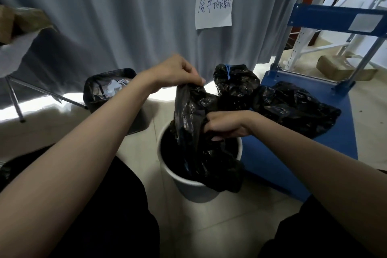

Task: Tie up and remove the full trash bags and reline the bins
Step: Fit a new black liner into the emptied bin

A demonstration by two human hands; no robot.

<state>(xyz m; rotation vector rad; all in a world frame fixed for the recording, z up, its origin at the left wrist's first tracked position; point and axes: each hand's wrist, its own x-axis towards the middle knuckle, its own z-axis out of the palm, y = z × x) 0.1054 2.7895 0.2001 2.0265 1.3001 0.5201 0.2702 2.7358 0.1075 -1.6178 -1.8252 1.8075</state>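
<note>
The left hand (pixel 178 71) was raised above the white bin (pixel 188 182), its fingers (pixel 196 78) pinching the top edge of a black liner bag (pixel 188 111) and holding it up. The right hand (pixel 226 124) was lower and just to the right, its fingers (pixel 209 125) curled into a fold of the same bag and gripping it at about rim height. Below both sets of fingers the bag hung partly inside the bin, with a crumpled portion draped over the near right rim and down the outer wall. The bin stood on the tiled floor (pixel 230 226) between the person's knees. Beyond the right fingers, a tied black bag (pixel 234 88) closed with a blue tie (pixel 228 71) sat at the near corner of a blue cart (pixel 326 153); a second full black bag (pixel 293 107) lay just beside it on the cart's deck, farther right. Left of the left fingers, well apart, stood a second bin (pixel 109 92) lined in black, with crumpled paper visible in it. Behind everything hung a grey curtain (pixel 125 16) bearing a handwritten paper sign (pixel 213 9). Brown parcels (pixel 343 68) lay on the floor past the cart.
</note>
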